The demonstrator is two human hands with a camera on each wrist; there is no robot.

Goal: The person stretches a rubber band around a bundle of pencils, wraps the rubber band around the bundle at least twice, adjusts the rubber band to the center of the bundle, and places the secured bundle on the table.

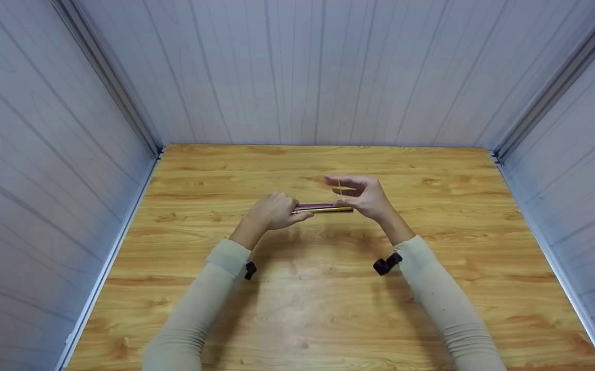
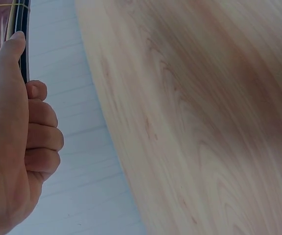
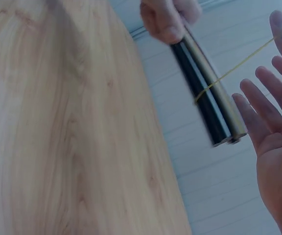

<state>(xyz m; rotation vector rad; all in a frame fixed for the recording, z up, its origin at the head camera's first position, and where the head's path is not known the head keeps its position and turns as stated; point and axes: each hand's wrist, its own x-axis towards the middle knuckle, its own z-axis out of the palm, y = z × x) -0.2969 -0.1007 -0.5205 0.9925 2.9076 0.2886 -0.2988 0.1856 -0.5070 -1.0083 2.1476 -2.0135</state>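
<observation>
My left hand [image 1: 275, 210] grips one end of a bundle of slim, shiny sticks [image 1: 323, 208], black, gold and purple; their exact kind is unclear. In the left wrist view its fingers are curled and its thumb lies along the sticks [image 2: 23, 61]. A thin yellow rubber band [image 3: 241, 62] loops round the bundle and stretches away to the thumb of my right hand [image 3: 278, 147]. That hand is spread beside the free end of the sticks [image 3: 211, 105], its fingers mostly straight. How the band passes behind the thumb is hidden.
Beneath both hands lies a wood-grain tabletop [image 1: 302, 288]. Pale panel walls stand at the back [image 1: 297, 72], left [image 1: 45, 180] and right [image 1: 576, 180]. A small black device [image 1: 387, 264] sits at the right wrist, another [image 1: 250, 270] at the left.
</observation>
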